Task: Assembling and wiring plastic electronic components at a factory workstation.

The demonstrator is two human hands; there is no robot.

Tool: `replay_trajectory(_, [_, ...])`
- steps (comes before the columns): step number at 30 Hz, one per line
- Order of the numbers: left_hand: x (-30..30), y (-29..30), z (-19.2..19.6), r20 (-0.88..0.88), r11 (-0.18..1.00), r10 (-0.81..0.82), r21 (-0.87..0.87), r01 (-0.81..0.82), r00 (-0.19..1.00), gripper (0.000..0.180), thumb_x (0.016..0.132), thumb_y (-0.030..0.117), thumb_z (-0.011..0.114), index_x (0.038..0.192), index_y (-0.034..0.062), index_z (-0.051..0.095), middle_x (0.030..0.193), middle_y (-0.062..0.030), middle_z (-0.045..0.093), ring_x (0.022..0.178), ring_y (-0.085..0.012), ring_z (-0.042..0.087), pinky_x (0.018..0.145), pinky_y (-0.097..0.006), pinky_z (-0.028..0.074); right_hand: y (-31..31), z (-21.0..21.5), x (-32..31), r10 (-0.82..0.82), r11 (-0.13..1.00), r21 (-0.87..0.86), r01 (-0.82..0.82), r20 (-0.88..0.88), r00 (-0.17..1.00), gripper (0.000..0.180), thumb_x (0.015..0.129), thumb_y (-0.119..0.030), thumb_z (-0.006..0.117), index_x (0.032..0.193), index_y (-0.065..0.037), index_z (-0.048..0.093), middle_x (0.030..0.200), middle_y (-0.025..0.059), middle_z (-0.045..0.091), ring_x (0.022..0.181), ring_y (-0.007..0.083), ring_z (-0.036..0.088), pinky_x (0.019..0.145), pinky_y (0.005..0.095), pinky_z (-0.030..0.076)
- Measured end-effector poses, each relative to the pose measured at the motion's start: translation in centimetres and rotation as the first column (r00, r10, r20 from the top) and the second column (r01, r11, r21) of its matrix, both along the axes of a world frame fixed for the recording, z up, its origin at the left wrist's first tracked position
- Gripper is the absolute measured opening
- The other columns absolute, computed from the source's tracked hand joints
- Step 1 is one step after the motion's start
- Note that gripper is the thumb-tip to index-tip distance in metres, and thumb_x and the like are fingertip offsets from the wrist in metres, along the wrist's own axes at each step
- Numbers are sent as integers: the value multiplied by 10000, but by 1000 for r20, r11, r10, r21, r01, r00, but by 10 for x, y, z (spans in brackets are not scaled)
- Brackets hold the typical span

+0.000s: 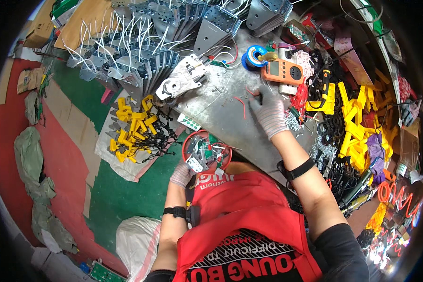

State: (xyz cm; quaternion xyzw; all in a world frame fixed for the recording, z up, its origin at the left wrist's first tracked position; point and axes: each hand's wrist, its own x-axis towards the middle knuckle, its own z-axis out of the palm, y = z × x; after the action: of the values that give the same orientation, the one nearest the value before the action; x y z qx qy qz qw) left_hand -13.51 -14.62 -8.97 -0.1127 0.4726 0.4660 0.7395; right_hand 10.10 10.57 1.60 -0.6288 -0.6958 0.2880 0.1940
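My left hand (180, 174), in a striped grey glove, is closed on the near left side of a red-rimmed round bowl (230, 159); its fingers are partly hidden beneath. Green circuit-board pieces and small grey and white parts fill the bowl, which is at the table's edge in front of my red apron (249, 188). Over the grey metal tabletop (216, 105), my right hand (270, 113), gloved alike, has its fingers stretched forward and apart. Close to its fingertips lie short red wire pieces (240, 104). A white metal bracket assembly (181, 78) rests further left on the table.
Stacked grey metal brackets (216, 29) with white wires line the back. An orange multimeter (282, 71) and blue solder spool (254, 57) stand beyond my right hand. Yellow plastic parts (357, 122) crowd the right; more yellow pieces with black cables (135, 127) lie left. A white sack (135, 239) is below.
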Motion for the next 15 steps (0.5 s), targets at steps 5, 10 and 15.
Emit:
replay_trajectory(5, [1,2,3,-26,999,-31,13,31,999,561,788,-20,587,1330,40,453,1208,-128,606,1044,-249,641,861,-372,577,-18,-12,-22,101,995,-40,-95,205,974,280,750,-164,661,982,-41,563,894,191,627,838,382,614,735,442,490])
replay_trajectory(10, [3,5,2,-24,998,26,-53,-27,999,434,877,108,626,1284,36,494,1183,-119,620,1008,-245,654,844,-369,585,-20,-11,-25,126,991,-62,-118,157,979,246,759,-156,638,975,-53,581,859,183,632,794,389,619,715,449,493])
replay_trajectory(15, [0,-1,-2,-8,1000,-10,22,10,1000,456,850,36,624,1287,31,492,1188,-124,616,1025,-244,646,839,-366,588,-10,12,-16,116,982,-168,-86,179,977,279,760,-213,655,980,-50,599,897,192,646,835,377,629,740,452,498])
